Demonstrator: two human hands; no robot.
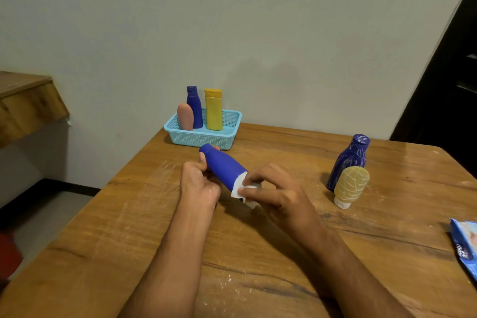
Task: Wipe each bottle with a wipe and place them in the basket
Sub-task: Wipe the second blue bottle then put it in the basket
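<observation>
We see a wooden table [129, 227] under both forearms. Beyond our fingertips sits the blue basket [204, 137], holding three upright bottles: a pink one [185, 116], a dark blue one [194, 107] and a yellow one [213, 109]. Well to the right of our right fingers stand a scribbled blue bottle [349, 160] and, touching its front, a cream bottle [351, 186] standing on its cap. At the right edge lies a wipe pack [466, 245]. Our left hand [197, 183] grips the far end of a tilted blue bottle [223, 166], fingers curled round it. Our right hand [273, 192] pinches a white wipe [242, 190] against the near end.
</observation>
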